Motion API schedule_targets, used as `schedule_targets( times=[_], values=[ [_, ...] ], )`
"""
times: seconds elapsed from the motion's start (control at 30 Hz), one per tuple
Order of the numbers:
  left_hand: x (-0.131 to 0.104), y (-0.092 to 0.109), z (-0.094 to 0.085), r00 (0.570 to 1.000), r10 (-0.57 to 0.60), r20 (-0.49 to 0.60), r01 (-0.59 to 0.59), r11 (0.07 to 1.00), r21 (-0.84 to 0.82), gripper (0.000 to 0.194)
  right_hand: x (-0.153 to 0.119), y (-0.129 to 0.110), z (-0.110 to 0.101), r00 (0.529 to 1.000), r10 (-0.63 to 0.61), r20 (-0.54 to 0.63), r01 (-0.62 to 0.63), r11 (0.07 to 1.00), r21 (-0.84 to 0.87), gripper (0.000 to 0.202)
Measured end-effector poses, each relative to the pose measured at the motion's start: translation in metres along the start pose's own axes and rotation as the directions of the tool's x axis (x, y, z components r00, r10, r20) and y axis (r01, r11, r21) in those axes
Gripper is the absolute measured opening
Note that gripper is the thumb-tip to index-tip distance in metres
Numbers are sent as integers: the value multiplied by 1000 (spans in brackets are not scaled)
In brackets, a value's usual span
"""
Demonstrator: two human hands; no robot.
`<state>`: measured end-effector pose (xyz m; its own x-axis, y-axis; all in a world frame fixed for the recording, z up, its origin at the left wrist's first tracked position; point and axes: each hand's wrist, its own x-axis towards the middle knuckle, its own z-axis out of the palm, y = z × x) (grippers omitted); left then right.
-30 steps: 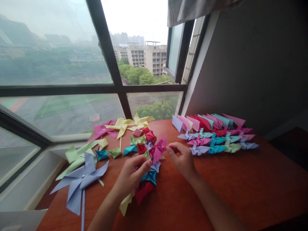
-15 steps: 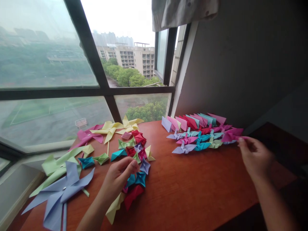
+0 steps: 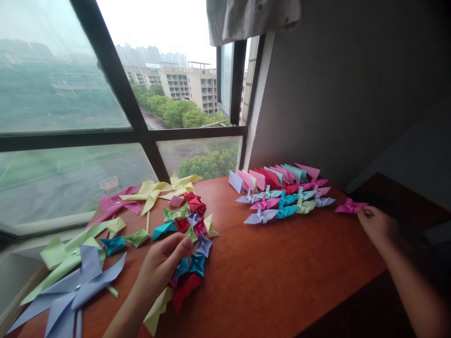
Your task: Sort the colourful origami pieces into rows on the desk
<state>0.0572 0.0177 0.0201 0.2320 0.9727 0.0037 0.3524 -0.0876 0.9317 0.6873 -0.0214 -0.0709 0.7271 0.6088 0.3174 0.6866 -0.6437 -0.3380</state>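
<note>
At the table's right edge, my right hand point(image 3: 379, 227) pinches a magenta paper crane point(image 3: 349, 206) by one end, apart from the other cranes. To its left, rows of folded cranes in lilac, teal, pink and green stand together, a lilac crane point(image 3: 261, 216) in front. Thumb and fingers brought together, my left hand point(image 3: 165, 258) hangs over the left group of folded paper boats; nothing shows in it. By its fingertips lie a lilac paper boat point(image 3: 203, 245) and a teal one point(image 3: 197, 265). The hand hides some of the pieces beneath it.
Several paper pinwheels, among them a blue one point(image 3: 78, 288) and a yellow one point(image 3: 151, 193), lie at the left of the brown table point(image 3: 268, 281). Folded paper pieces point(image 3: 271, 177) line the back right. A window point(image 3: 141, 141) and a grey wall point(image 3: 338, 94) border the table.
My right hand has drawn the magenta crane right, away from the rows. My left hand keeps its pose over the boats. The view has turned slightly right.
</note>
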Motion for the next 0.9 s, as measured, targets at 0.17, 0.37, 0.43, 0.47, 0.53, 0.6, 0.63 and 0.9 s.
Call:
schedule_targets(
  times=[0.17,0.37,0.43,0.47,0.53,0.6,0.63,0.9],
  values=[
    [1,-1,-1,1000,-3,-5,3,1000,17,36,10,-11,15,1000,0,-3,0,999,38,16],
    [0,3,-1,1000,-9,-24,9,1000,3,36,20,-18,22,1000,-3,25,1,995,104,17],
    [-1,4,-1,1000,-2,-23,2,1000,2,36,21,-20,23,1000,-2,31,-1,992,126,16],
    [-1,4,-1,1000,3,-22,-3,1000,2,37,21,-21,23,999,-1,33,-3,991,136,16],
    [-1,4,-1,1000,10,-20,-10,1000,3,37,21,-23,22,999,-1,40,-5,988,152,15],
    [0,4,-1,1000,11,-21,-10,1000,4,37,20,-25,22,999,-3,49,-5,986,166,15],
    [0,3,-1,1000,10,-19,-10,1000,7,37,20,-26,21,999,-4,53,-5,985,171,15],
    [0,-2,-2,1000,14,4,-14,1000,16,36,21,-34,19,997,4,81,-19,983,183,11]
  ],
)
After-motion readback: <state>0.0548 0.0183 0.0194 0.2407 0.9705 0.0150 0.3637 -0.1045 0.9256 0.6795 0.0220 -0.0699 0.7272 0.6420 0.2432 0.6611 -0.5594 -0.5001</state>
